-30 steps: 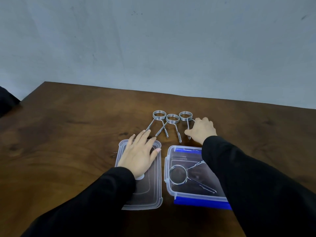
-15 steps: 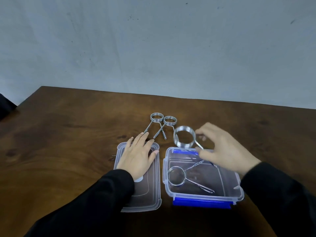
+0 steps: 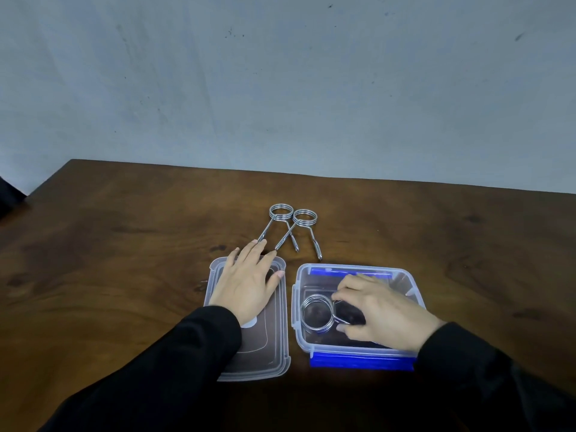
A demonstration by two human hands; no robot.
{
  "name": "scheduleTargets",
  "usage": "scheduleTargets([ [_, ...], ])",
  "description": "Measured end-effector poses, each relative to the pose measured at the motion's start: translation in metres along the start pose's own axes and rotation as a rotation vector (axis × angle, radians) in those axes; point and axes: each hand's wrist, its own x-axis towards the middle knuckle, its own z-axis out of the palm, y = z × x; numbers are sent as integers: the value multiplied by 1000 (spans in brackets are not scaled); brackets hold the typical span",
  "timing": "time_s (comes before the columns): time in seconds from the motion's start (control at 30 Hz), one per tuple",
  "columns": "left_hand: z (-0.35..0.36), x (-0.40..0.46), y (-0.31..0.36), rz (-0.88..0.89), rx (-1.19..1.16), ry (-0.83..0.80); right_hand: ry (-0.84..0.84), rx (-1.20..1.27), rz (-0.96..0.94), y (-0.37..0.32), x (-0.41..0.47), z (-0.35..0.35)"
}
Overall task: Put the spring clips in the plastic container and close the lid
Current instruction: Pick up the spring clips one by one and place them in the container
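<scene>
The right hand (image 3: 385, 314) pinches a coiled steel spring clip (image 3: 318, 313) inside the clear blue-latched plastic container (image 3: 405, 277). The left hand (image 3: 246, 283) lies flat, fingers spread, on the clear lid (image 3: 274, 347). Two more clips (image 3: 293, 226) lie beyond on the wooden table (image 3: 124, 244).

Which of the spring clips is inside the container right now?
The clip held by the right hand; the other two lie on the table beyond the container.

dark wood table (image 3: 124, 275), knots in the grain; grey wall (image 3: 280, 88) behind, few dark specks
</scene>
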Motion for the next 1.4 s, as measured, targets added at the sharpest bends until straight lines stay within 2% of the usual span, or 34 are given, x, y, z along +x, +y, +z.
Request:
scheduleTargets([
  [0.23, -1, 0, 1, 3, -9, 7, -19, 104, 61, -2, -7, -9],
  [0.4, -1, 0, 0, -3, -15, 12, 372, 171, 35, 3, -5, -31],
  [0.5, -1, -1, 1, -5, -18, 18, 480, 224, 130, 9, 16, -44],
  [0.57, -2, -1, 1, -3, -23, 18, 464, 227, 234, 19, 36, -46],
  [0.67, -2, -1, 1, 0, -22, 35, 297, 226, 388, 25, 68, -44],
  [0.8, -3, -2, 2, -4, -38, 39, 97, 200, 491, 12, 112, -40],
  [0.87, -3, -2, 1, 26, -38, 41, 54, 213, 516, 2, 133, -36],
  [1.17, -4, -2, 0, 76, -39, 29, 135, 209, 804, -7, 183, -13],
  [1.4, -3, -3, 0, 62, -68, 85, 217, 359, 808, 2, 193, -12],
])
